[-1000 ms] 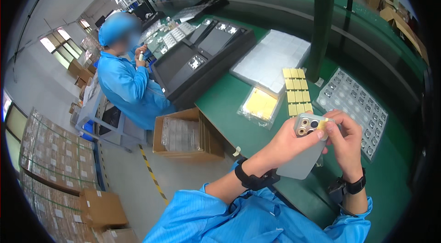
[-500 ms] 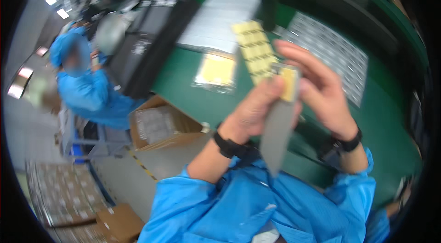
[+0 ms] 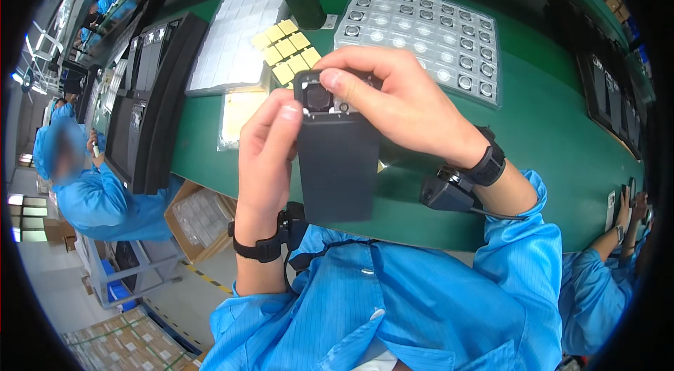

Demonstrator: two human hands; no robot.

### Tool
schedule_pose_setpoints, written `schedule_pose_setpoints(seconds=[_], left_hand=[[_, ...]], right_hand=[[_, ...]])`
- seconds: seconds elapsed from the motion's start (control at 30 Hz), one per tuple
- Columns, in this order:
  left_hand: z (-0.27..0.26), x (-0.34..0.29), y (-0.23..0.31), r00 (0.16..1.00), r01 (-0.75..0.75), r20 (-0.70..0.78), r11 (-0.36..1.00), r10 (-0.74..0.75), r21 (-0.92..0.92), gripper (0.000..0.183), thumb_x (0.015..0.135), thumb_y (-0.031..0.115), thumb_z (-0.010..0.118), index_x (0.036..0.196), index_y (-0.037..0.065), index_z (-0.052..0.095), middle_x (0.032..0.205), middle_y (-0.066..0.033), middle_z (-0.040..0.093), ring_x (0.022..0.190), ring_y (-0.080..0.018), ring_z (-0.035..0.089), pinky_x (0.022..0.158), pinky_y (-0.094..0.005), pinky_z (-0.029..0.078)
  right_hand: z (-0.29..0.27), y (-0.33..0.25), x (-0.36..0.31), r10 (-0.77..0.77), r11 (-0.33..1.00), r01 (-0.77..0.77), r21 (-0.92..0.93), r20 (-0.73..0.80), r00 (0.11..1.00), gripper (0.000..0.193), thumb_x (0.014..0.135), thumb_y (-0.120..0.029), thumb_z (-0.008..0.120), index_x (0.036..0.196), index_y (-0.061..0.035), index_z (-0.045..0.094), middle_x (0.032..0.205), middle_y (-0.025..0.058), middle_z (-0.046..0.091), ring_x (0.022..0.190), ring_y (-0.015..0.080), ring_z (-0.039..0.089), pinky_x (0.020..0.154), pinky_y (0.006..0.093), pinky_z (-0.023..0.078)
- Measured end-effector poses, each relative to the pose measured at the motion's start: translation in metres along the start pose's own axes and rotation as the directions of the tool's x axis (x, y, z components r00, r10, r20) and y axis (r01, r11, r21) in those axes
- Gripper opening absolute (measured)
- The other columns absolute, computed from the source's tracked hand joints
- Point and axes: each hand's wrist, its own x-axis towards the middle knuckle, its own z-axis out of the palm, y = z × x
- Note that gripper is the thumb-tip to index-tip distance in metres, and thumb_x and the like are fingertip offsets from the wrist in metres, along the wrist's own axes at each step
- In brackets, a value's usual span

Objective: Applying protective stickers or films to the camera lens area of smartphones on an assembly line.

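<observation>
Above the table, the left hand pinched a dark panel by its left edge and the right hand clasped its top; a square black part seemed seated there, the work looking unfinished, while small parts lay in the clear tray

Grey floor, probably windows behind

no readable text, no legible labels, numbers, brands or signs
</observation>
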Motion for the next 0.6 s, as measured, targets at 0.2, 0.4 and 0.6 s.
schedule_pose_setpoints(seconds=[0.2,0.4,0.6], left_hand=[[0.002,0.008,0.001,0.988,-0.147,-0.011,0.973,0.152,0.177,0.014,0.097,0.013,0.051,0.093,0.001,0.059,0.087,0.001,0.059,0.077,-0.0026,0.05,0.065,-0.0183,0.04],[0.011,0.001,0.005,0.976,-0.207,-0.027,0.952,0.218,0.225,0.016,0.098,0.013,0.05,0.097,0.0,0.059,0.086,0.0012,0.059,0.075,-0.0021,0.05,0.065,-0.0175,0.04],[0.014,-0.008,0.016,0.98,-0.186,-0.006,0.922,0.2,0.34,0.016,0.097,0.009,0.05,0.107,0.0,0.058,0.089,-0.0033,0.063,0.081,-0.0052,0.057,0.07,-0.0215,0.046]], right_hand=[[0.002,-0.001,-0.001,0.051,0.998,-0.054,0.021,0.1,0.994,0.028,0.093,-0.021,0.055,0.11,0.0008,0.061,0.083,0.0107,0.064,0.07,0.0139,0.058,0.062,0.0283,0.047],[0.004,0.001,0.0,-0.067,0.997,0.064,0.032,0.096,0.993,0.029,0.092,-0.019,0.054,0.113,0.0002,0.059,0.091,0.0102,0.065,0.079,0.0133,0.059,0.066,0.0276,0.047],[0.005,-0.011,-0.001,-0.064,0.998,0.065,-0.003,0.069,0.996,0.023,0.091,-0.012,0.056,0.109,0.0001,0.061,0.093,0.007,0.065,0.085,0.0117,0.059,0.073,0.0269,0.048]])
